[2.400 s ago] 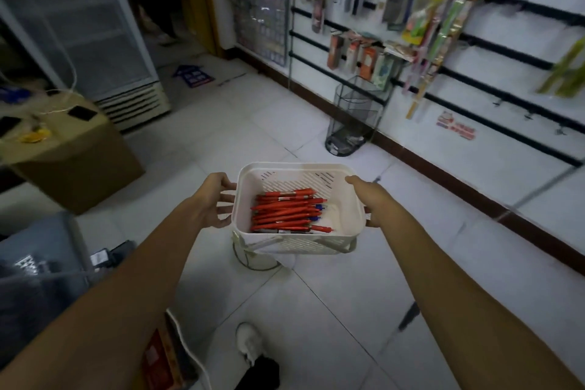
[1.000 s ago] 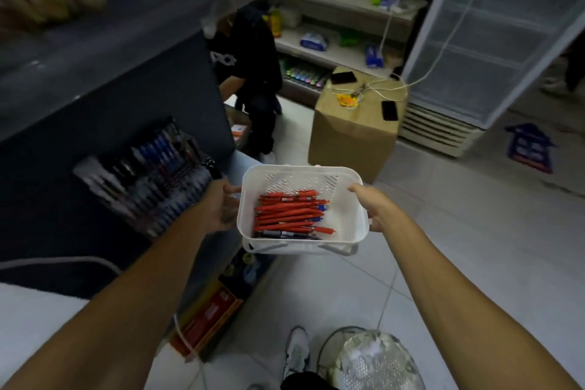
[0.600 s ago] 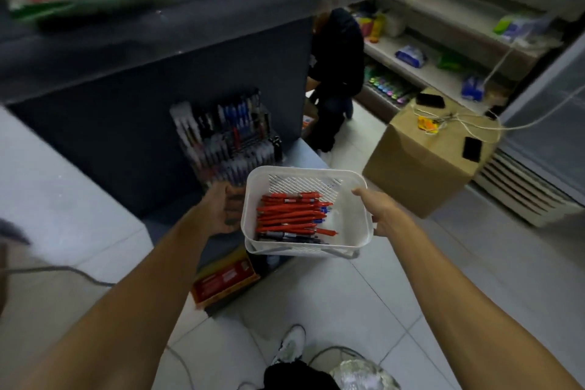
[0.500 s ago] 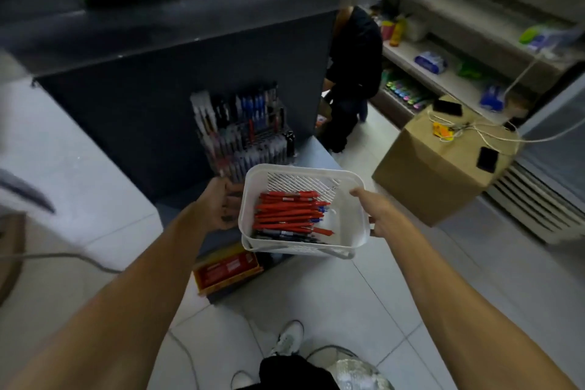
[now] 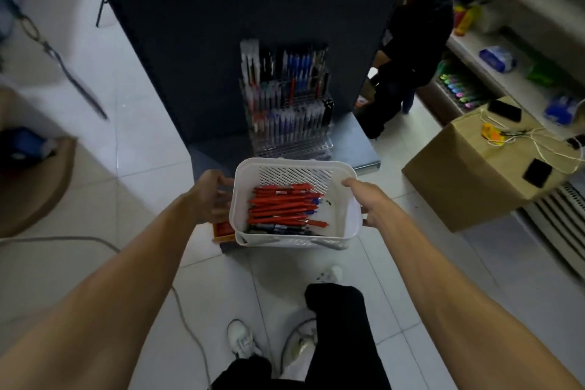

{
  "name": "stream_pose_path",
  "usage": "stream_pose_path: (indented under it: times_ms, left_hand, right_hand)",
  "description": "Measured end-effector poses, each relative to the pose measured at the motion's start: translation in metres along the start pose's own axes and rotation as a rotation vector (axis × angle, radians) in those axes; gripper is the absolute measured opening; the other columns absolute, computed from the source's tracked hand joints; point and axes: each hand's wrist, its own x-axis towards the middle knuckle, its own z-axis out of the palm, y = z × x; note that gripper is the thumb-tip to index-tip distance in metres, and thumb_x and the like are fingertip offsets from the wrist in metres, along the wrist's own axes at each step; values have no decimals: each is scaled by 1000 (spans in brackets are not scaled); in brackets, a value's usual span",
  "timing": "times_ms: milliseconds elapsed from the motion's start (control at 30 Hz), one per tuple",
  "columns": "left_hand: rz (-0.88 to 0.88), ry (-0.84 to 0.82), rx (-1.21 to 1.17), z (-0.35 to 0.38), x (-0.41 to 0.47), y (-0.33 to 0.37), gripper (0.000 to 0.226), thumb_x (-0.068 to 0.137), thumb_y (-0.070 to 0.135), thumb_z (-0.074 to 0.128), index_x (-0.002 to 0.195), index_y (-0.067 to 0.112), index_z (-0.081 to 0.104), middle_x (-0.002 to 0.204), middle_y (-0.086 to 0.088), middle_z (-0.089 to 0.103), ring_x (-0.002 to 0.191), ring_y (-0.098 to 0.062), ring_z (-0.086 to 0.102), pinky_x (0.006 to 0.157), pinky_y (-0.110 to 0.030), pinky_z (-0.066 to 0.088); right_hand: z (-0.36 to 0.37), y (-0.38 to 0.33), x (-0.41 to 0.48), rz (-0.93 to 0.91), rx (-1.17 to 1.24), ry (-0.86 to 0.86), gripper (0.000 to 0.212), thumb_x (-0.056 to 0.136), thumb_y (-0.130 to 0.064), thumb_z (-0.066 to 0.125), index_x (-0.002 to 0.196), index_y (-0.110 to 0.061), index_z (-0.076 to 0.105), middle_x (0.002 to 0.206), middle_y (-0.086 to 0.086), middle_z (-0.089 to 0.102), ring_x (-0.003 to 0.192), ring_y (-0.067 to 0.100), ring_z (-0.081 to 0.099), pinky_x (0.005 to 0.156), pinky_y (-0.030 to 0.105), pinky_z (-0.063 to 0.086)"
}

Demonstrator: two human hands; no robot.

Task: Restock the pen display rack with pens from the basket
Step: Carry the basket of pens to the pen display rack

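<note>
I carry a white slotted basket (image 5: pixel 345 222) in front of me at waist height. My left hand (image 5: pixel 210 196) grips its left wall and my right hand (image 5: pixel 368 199) grips its right rim. Inside lie several red pens (image 5: pixel 281 207) with a few dark and blue ones along the near side. Just beyond the basket stands the clear tiered pen display rack (image 5: pixel 286 104), holding black, blue and clear-capped pens, on a low grey ledge against a dark counter panel.
A cardboard box (image 5: pixel 474 174) with phones and cables on top stands at the right. A person in black (image 5: pixel 408 51) crouches by the shelves at the back right. A white cable (image 5: pixel 186 317) trails over the tiled floor at the left. An orange box (image 5: pixel 223 228) lies under the basket.
I have turned from the hanging wall display to face the counter. The pen rack has come from the left to straight ahead and closer. Both hands keep their hold on the basket.
</note>
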Motion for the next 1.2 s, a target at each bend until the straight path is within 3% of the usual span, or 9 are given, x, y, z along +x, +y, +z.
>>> stream_pose_path:
  times_ms: [167,300,400,567,633,767,967,1133,1200]
  left_hand:
    - [-34,32,-50,-1,25,-28,20,87,22,40,91,13,57,91,-11,54,85,-24,50,70,-37,45]
    - [-34,88,-62,-1,78,-62,24,87,25,39,87,14,61,93,-13,53,88,-26,49,74,-38,45]
    - [0,115,-49,6,113,-85,19,87,23,44,90,11,58,91,-13,57,83,-25,53,70,-37,48]
    - [-19,55,-71,28,170,-136,11,68,13,46,77,17,52,73,-8,49,67,-18,46,66,-30,45]
    - [-31,78,-91,34,191,-158,7,76,13,45,80,16,51,77,-9,52,72,-20,50,68,-31,50]
    - [-72,141,-135,44,245,-212,22,79,13,43,96,11,56,82,-9,59,80,-24,59,65,-37,51]
    - [-90,236,-154,66,331,-278,32,75,17,42,102,11,58,102,-14,65,89,-29,61,72,-40,52]
    - [-124,248,-136,80,403,-315,27,78,16,40,98,7,57,94,-15,64,87,-30,60,73,-39,50]
    - [-133,235,-122,82,425,-330,22,80,16,40,92,8,56,92,-15,63,87,-30,59,74,-40,50]
  right_hand:
    - [9,12,34,29,-71,-45,38,96,-29,54,126,-6,55,107,14,65,74,21,58,66,34,49]
    - [17,38,87,41,-55,-129,21,98,-24,52,115,-12,53,81,5,60,68,19,57,51,31,44]
    - [25,64,131,31,-69,-169,31,96,-25,56,123,-9,54,88,7,64,73,20,61,53,32,46]
    - [40,123,207,32,-95,-178,38,96,-26,57,129,-8,51,95,8,65,72,20,61,49,31,45]
    - [47,142,234,32,-109,-184,39,96,-28,57,128,-7,52,104,11,65,75,23,63,55,35,50]
    - [69,186,297,30,-140,-195,35,93,-31,59,119,-6,58,109,17,69,95,36,68,88,54,55]
    - [104,260,416,19,-133,-247,65,74,-46,67,125,-8,57,118,16,66,102,35,65,93,53,53]
    - [122,307,488,61,-156,-239,68,70,-52,70,121,-7,63,120,15,66,107,35,64,95,53,52]
    - [130,315,495,79,-175,-250,60,81,-50,66,123,-8,61,123,13,64,111,34,61,96,50,50]
